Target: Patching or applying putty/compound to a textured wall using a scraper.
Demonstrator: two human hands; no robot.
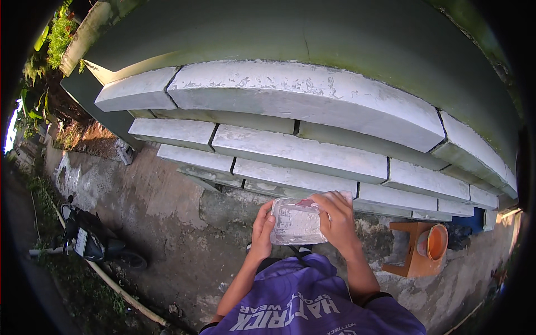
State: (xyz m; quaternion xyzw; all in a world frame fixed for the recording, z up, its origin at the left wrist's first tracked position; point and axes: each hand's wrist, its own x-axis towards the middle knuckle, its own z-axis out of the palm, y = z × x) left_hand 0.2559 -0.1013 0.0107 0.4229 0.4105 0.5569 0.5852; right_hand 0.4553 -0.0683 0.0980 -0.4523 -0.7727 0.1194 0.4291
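Observation:
A clear rectangular plastic tub (298,225) is held up in front of my chest, its inside smeared with whitish residue. My left hand (262,230) grips its left side, thumb toward the near edge. On the other side, my right hand (336,220) is closed over the right rim, with the thumb reaching down along the wall. A bit of pale and reddish material shows at the far rim by the right fingers; I cannot tell what it is.
Ahead stands a green wall with stepped white-coated ledges (279,148). To the right, an orange bucket (437,243) rests by a brown wooden stool (403,258). At left are a parked motorbike (92,240), a pale pipe (120,287) and a whitish container (124,151) on the concrete ground (167,223).

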